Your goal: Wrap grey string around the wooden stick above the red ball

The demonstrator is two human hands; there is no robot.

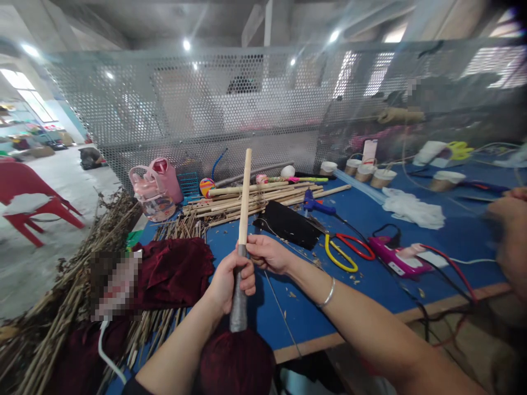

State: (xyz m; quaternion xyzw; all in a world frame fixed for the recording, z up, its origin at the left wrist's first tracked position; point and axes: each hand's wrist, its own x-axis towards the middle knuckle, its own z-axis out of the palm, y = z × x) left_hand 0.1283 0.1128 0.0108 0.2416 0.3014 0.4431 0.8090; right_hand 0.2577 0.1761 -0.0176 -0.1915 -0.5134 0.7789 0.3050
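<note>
A pale wooden stick (244,203) stands almost upright in front of me, its lower part wound in grey wrapping (239,307). Below the wrapping is a round bundle of dark red cloth (236,362). My left hand (233,278) is closed around the wrapped part. With thumb and fingertips, my right hand (267,253) pinches at the stick where bare wood meets the wrapping; the exact contact is partly hidden. A silver bangle sits on the right wrist. More dark red cloth (177,271) lies left of my hands.
Wooden sticks (272,195), black cloth (292,225), a blue glue gun (317,204) and scissors (341,252) lie on the blue table (313,296). Dried stalks (53,307) fill the left side. A magenta power strip (399,258) and another person's blurred hand (513,230) are at right.
</note>
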